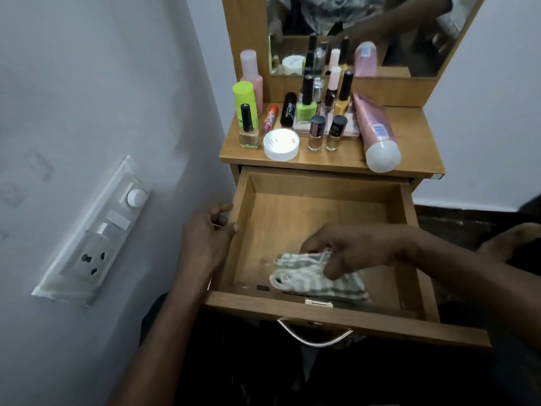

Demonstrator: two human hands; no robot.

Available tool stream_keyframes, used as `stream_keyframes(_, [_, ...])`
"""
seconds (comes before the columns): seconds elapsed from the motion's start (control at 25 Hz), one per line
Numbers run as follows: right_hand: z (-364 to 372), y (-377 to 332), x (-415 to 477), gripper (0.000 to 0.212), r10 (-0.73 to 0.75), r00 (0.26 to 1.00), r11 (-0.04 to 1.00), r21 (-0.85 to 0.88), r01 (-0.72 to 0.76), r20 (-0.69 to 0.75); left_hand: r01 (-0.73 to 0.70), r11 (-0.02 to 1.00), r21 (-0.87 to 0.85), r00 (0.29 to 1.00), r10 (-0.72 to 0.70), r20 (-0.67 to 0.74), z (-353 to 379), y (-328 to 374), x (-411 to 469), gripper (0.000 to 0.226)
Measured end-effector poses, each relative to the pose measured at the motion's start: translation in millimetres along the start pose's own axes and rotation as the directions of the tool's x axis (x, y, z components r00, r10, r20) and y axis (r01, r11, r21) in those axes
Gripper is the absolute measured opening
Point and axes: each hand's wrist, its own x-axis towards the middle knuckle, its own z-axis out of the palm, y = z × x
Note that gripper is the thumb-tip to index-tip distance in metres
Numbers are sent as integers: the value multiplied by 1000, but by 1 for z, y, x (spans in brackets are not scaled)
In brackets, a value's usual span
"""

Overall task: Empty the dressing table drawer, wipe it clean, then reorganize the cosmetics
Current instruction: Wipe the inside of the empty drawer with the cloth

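Inside the pulled-out drawer point(238, 230), near its front wall, the right hand point(351, 247) reaches in from the right with its forearm crossing the right rim. Its fingers point(314, 244) are curled over a folded grey-and-white striped cloth point(307, 284) and the thumb presses down on it, so the cloth is pinched against the drawer floor. The left hand point(205, 232) holds the drawer's left side wall, with the thumb tip over the rim and the fingers bent together against the outside. The cosmetics point(306, 112) stand on the bench point(415, 133) above the drawer: nail polish bottles, a white jar point(281, 144) and a pink tube point(377, 133) lying on its side with its cap toward the front edge. The right palm covers the cloth's back edge and the right fingertips, and the forearm hides part of the drawer floor on the right. Bottle labels are too small to read. The mirror point(409, 30) is cut off at the top of the view. Below the drawer's metal handle point(316, 338) everything is too dark to make out.
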Motion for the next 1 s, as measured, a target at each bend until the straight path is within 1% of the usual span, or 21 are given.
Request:
stream_keyframes(0.04, [-5, -1, 7, 25, -25, 996, 1000, 5, 25, -86, -5, 1000, -5, 1000, 5, -5, 0, 0, 1, 42])
stream_keyframes(0.08, [-14, -4, 11, 23, -50, 985, 999, -25, 47, -164, -8, 1000, -12, 1000, 8, -5, 1, -1, 2, 42])
stream_keyframes(0.12, [-23, -8, 12, 23, -78, 975, 995, -73, 65, -206, -7, 1000, -14, 1000, 7, -2, 0, -1, 2, 42])
stream_keyframes(0.2, [-36, -10, 13, 22, -78, 978, 990, -131, 53, -193, 15, 1000, -2, 1000, -15, -6, 2, -2, 2, 43])
stream_keyframes(0.24, [-36, -10, 13, 23, -54, 983, 981, -191, 20, -173, 2, 999, 35, 999, -1, -38, 3, -3, 1, 44])
stream_keyframes(0.28, [-32, -10, 14, 24, -29, 987, 960, -281, -16, -156, -60, 993, 102, 993, 70, -93, 2, -2, -1, 42])
stream_keyframes(0.32, [-23, -9, 18, 26, -3, 991, 928, -369, -46, -131, -180, 967, 183, 973, 202, -110, 1, 1, -3, 37])
stream_keyframes(0.36, [-14, -9, 22, 26, 22, 994, 902, -426, -65, -104, -323, 917, 236, 941, 338, -26, 1, 4, -6, 31])
stream_keyframes(0.4, [-6, -10, 24, 26, 49, 996, 893, -444, -76, -73, -449, 855, 258, 892, 413, 185, 2, 8, -8, 26])
stream_keyframes(0.44, [-3, -9, 26, 25, 76, 996, 895, -436, -89, -47, -547, 779, 307, 803, 384, 456, 7, 11, -8, 23])
stream_keyframes(0.48, [-3, -8, 27, 23, 97, 995, 900, -423, -99, -26, -638, 675, 370, 684, 275, 676, 14, 13, -7, 21])
stream_keyframes(0.52, [-3, -5, 27, 19, 113, 994, 909, -403, -107, -8, -705, 571, 420, 588, 139, 797, 23, 14, -6, 18])
stream_keyframes(0.56, [-5, -1, 27, 18, 122, 993, 921, -373, -111, 6, -742, 491, 456, 534, 23, 845, 32, 14, -4, 15])
stream_keyframes(0.6, [-7, 3, 27, 18, 126, 992, 933, -340, -114, 11, -759, 434, 485, 513, -58, 856, 37, 17, -2, 13])
stream_keyframes(0.64, [-8, 5, 26, 19, 128, 992, 944, -309, -118, 13, -766, 396, 506, 510, -103, 854, 41, 21, 2, 11])
stream_keyframes(0.72, [-9, 9, 26, 22, 132, 991, 962, -244, -125, 10, -772, 354, 528, 512, -145, 847, 40, 28, 7, 13])
stream_keyframes(0.92, [-12, 21, 21, 24, 129, 991, 989, -78, -127, 24, -732, 357, 580, 525, -246, 815, 44, 27, 2, 34])
stream_keyframes(1.0, [-11, 22, 19, 24, 133, 991, 991, -39, -132, 26, -725, 379, 575, 512, -262, 818, 43, 26, 4, 36])
